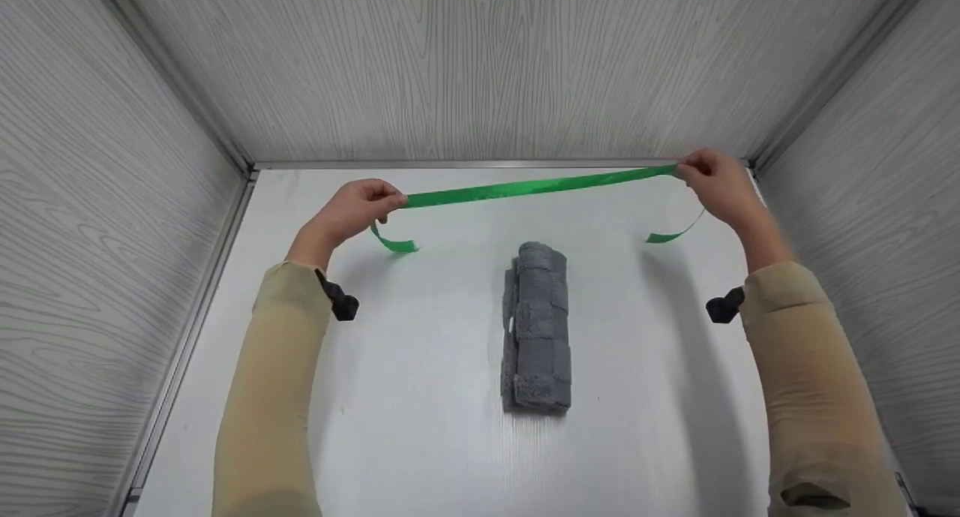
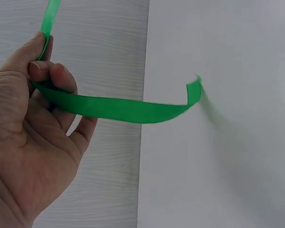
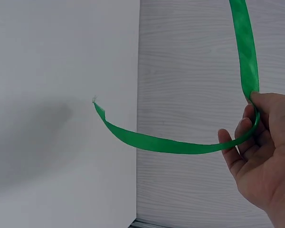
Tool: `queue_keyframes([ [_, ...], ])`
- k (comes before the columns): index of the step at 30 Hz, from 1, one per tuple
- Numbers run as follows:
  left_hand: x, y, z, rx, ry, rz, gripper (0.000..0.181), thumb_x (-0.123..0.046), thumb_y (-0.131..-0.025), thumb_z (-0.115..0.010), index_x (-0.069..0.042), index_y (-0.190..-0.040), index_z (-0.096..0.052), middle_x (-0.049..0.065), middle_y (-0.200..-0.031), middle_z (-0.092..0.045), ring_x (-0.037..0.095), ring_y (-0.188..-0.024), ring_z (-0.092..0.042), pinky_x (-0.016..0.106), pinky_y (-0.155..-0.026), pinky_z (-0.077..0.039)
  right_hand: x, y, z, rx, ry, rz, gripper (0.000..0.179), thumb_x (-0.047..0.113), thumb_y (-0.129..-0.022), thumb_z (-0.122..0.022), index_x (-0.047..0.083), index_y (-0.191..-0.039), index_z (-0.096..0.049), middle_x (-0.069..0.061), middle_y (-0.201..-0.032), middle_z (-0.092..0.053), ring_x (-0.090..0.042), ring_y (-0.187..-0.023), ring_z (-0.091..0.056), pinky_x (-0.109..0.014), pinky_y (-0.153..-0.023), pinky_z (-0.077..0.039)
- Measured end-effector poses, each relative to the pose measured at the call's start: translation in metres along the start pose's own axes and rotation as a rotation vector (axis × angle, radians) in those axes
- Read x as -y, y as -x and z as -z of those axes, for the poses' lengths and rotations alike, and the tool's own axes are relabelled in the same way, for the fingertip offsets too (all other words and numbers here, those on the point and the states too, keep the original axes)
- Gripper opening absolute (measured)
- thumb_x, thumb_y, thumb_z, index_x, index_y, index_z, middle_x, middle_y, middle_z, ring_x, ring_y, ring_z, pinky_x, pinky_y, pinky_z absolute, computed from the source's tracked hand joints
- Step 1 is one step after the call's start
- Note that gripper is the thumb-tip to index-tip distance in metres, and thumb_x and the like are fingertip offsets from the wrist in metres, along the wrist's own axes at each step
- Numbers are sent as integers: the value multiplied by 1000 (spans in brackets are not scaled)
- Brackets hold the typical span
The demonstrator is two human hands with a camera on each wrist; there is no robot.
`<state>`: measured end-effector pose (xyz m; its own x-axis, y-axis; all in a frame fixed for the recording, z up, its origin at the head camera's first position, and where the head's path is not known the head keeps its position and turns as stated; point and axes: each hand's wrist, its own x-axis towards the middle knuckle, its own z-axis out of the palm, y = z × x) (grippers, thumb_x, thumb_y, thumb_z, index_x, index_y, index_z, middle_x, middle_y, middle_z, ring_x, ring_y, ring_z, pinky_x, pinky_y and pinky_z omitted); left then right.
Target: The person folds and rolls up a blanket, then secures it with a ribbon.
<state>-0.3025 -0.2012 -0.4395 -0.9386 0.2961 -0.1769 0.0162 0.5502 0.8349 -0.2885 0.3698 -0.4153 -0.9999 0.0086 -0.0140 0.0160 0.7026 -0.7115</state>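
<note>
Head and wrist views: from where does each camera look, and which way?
Head: on the head, facing forward and down at the green ribbon and gray bundle; left hand, right hand, sleeves show.
Left wrist: worn there, facing that hand, which shows.
Right wrist: worn there, facing that hand, which shows.
Both wrist views share the ribbon.

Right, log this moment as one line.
left grip: pinches green ribbon | right grip: pinches same ribbon | ribbon: spans between them, ends loose | gray cloth bundle: on white table, untouched

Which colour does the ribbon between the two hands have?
The ribbon is shiny green; it shows best in the head view.
</note>
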Motion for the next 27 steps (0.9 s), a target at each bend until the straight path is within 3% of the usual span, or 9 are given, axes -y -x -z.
queue_keyframes([
  [14, 34, 40, 52, -77, -128, 80, 45, -45, -104, -58, -6, -125, -63, 11, -114, -60, 26, -100, -54, 45, -88, -45, -44, 15, 26, -57, 7, -46, 45, 43, -105, -54, 3, -125, -62, -6, -107, -57, -20, -96, -47, -27, -75, -43],
  [21, 49, 52, 70, -179, -130, 102, 47, -48, -103, -58, -6, -124, -63, 9, -110, -59, 26, -98, -52, 39, -79, -43, -58, 20, 32, -57, 33, -41, 44, 41, -104, -60, 1, -120, -65, 0, -99, -60, -19, -91, -47, -24, -70, -43],
  [27, 60, 63, 84, -225, -130, 166, 54, -49, -105, -52, -2, -133, -58, 12, -114, -56, 27, -103, -52, 40, -82, -43, -69, 24, 36, -51, 59, -52, 44, 40, -104, -59, -1, -120, -65, -4, -102, -60, -19, -93, -49, -22, -70, -43],
])
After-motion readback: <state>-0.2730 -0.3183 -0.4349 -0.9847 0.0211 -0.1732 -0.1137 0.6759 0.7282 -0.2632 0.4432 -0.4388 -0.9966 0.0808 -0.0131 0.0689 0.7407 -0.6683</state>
